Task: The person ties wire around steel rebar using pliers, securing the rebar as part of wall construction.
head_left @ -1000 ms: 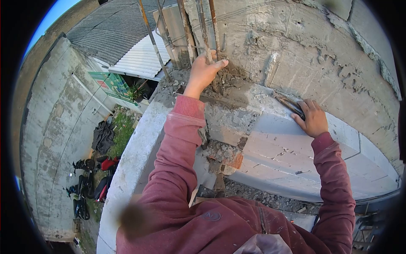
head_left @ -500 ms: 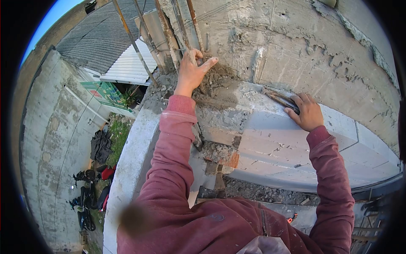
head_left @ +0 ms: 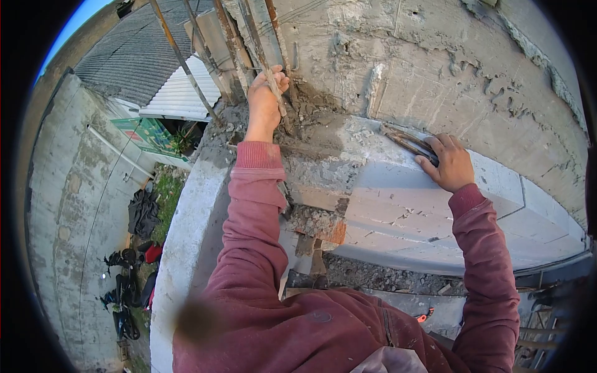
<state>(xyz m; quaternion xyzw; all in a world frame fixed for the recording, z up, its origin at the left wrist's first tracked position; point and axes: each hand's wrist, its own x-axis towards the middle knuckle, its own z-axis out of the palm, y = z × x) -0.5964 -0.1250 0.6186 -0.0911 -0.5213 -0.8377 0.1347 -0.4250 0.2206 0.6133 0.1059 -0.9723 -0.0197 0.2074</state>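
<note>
- Now gripped in the curled fingers of the left hand (head_left: 264,107): a rusty, mortar-flecked steel rod (head_left: 256,38), slanting down across the hand to a lower end just above the mortar.
- Also held, in the closed fingers of the right hand (head_left: 453,163): a long, dark, two-armed metal hand tool (head_left: 407,142), its far end pointing towards the left hand.
- Under that tool, the pale top edge of a white block wall (head_left: 429,205), curving away to the right in the wide view.
- Close around the held rod, several other rusty steel bars (head_left: 231,46), leaning at different angles.
- At the feet of the bars, rough, dark grey mortar (head_left: 311,121), spread and lumpy, next to the left hand.
- Behind both hands, a rough grey concrete wall (head_left: 423,68) with ridges and smears.
- Below the mortar, near the left forearm, a broken orange brick piece (head_left: 336,231); lower down, loose grey rubble (head_left: 398,278).
- Over both arms and the torso, a dusty maroon sweatshirt (head_left: 298,329).
- To the left and below, beyond a white ledge (head_left: 180,242), a crumpled black cloth (head_left: 144,212) beside green grass (head_left: 168,196).
- Farther off, at upper left, a grey corrugated roof (head_left: 134,62) and a white corrugated sheet (head_left: 186,90).
</note>
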